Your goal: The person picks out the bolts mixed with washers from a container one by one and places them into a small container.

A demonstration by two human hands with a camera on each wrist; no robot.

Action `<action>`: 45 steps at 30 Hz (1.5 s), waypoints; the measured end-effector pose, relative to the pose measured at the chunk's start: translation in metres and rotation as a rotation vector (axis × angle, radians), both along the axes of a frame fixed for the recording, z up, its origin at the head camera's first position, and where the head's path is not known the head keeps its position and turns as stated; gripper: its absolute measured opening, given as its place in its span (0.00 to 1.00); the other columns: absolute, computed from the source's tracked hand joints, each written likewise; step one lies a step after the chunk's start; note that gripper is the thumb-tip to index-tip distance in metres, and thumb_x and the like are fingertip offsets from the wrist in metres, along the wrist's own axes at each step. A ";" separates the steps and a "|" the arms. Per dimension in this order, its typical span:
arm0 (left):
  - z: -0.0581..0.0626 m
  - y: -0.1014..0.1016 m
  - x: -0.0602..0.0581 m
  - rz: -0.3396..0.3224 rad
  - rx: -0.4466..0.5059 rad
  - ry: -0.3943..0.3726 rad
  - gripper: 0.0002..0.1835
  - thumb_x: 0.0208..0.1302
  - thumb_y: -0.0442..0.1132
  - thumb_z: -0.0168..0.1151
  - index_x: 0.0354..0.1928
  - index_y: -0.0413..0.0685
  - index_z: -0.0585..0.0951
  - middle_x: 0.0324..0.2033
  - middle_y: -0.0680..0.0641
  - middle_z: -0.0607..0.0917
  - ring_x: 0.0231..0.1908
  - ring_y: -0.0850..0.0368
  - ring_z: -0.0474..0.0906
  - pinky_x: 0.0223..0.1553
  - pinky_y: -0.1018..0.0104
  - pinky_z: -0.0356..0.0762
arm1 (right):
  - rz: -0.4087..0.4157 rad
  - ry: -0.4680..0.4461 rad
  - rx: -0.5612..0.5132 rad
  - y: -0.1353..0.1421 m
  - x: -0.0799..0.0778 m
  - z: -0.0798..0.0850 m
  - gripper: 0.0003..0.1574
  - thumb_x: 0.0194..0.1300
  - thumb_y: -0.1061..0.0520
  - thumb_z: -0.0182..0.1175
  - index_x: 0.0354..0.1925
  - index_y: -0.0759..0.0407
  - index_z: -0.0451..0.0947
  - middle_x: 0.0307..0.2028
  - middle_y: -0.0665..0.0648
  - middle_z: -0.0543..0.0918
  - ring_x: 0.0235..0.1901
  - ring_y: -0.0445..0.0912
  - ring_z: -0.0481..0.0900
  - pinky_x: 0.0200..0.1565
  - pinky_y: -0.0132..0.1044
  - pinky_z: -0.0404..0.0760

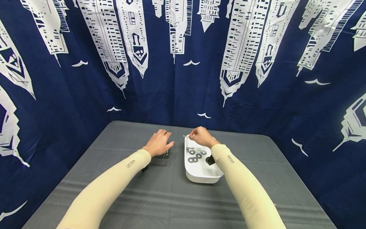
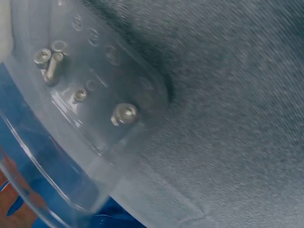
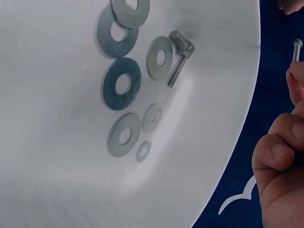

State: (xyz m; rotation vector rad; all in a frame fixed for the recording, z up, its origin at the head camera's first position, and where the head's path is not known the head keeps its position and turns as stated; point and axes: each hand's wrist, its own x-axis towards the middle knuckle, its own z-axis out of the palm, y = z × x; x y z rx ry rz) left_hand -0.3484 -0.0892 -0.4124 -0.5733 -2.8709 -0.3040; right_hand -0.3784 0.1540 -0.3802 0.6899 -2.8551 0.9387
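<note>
My right hand (image 1: pixel 201 136) pinches a small socket-head screw (image 3: pixel 297 50) between fingertips and thumb, above the far left end of a white tray (image 1: pixel 204 178). In the right wrist view several flat washers (image 3: pixel 122 84) lie on the tray floor beside a couple of bolts (image 3: pixel 179 57). My left hand (image 1: pixel 159 142), fingers spread and relaxed, is over a clear plastic box (image 1: pixel 160 161) left of the tray and covers much of it from the head view. Inside that box, the left wrist view shows several socket-head screws (image 2: pixel 125 114) lying loose.
Both containers stand on a table with a grey cloth (image 1: pixel 171 203). A dark blue curtain (image 1: pixel 177 92) with white city buildings hangs right behind the table and along both sides. The tray's raised rim (image 1: pixel 186 171) stands between the box and the washers.
</note>
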 end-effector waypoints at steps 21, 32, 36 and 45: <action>-0.004 -0.037 0.005 0.021 0.014 -0.003 0.30 0.74 0.56 0.53 0.70 0.46 0.73 0.66 0.41 0.74 0.71 0.44 0.64 0.67 0.45 0.66 | 0.052 -0.008 -0.020 -0.028 -0.002 0.005 0.11 0.62 0.61 0.60 0.36 0.66 0.87 0.29 0.52 0.86 0.28 0.41 0.74 0.31 0.31 0.72; -0.010 -0.052 0.006 0.050 0.030 -0.001 0.30 0.73 0.55 0.54 0.69 0.45 0.73 0.66 0.40 0.75 0.70 0.43 0.65 0.66 0.43 0.66 | 0.083 0.035 0.009 -0.047 -0.004 0.005 0.11 0.62 0.60 0.60 0.35 0.64 0.88 0.30 0.53 0.87 0.30 0.42 0.74 0.35 0.33 0.73; -0.013 -0.057 0.006 0.060 0.033 0.004 0.30 0.73 0.55 0.54 0.69 0.45 0.73 0.66 0.40 0.75 0.70 0.43 0.65 0.66 0.43 0.66 | 0.093 0.032 0.011 -0.055 -0.005 0.005 0.10 0.62 0.60 0.60 0.35 0.62 0.88 0.30 0.52 0.87 0.30 0.42 0.74 0.36 0.33 0.73; -0.015 -0.068 0.008 0.086 0.021 0.000 0.30 0.73 0.55 0.54 0.69 0.45 0.73 0.66 0.40 0.75 0.70 0.42 0.65 0.67 0.42 0.66 | 0.121 0.007 -0.012 -0.071 -0.005 0.004 0.10 0.61 0.62 0.61 0.36 0.67 0.87 0.25 0.49 0.82 0.25 0.39 0.70 0.31 0.30 0.69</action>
